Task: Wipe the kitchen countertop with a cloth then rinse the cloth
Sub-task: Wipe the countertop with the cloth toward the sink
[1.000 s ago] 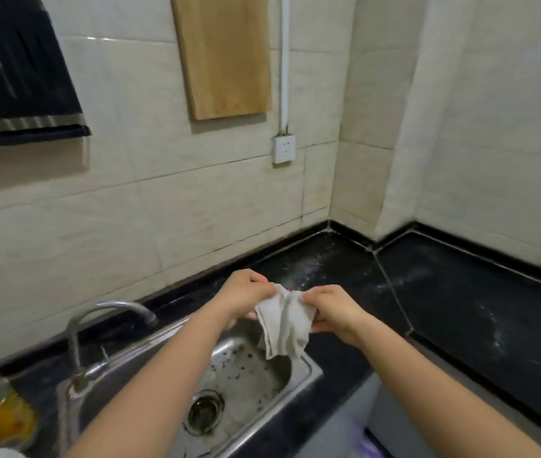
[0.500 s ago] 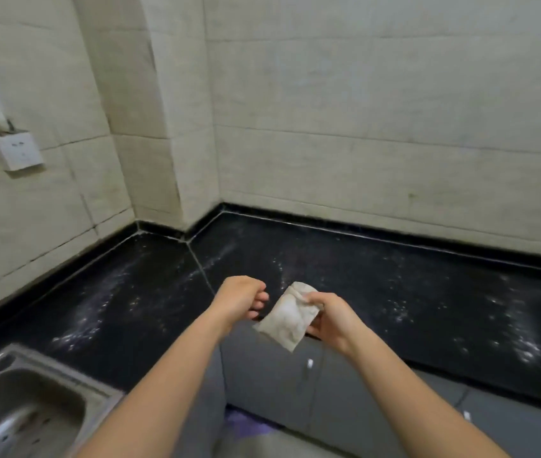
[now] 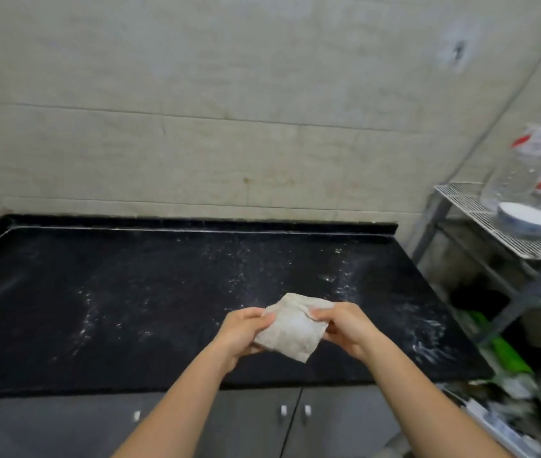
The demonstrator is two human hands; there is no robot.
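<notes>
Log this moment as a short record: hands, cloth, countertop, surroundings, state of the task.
left hand: grips the left edge of the cloth
right hand: pinches the cloth's right edge
cloth: whitish, folded, held over the countertop
countertop: black, streaked with white powder
surroundings: wire rack at the right, holding a bowl
task state: wiping not yet begun here

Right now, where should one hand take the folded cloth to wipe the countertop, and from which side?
Probably from above, by its broad top face. The cloth is folded into a flat pad, pinched at its two side edges by the left hand and right hand. One palm spread on top, thumb hooking the near edge, would press it flat on the countertop.
</notes>
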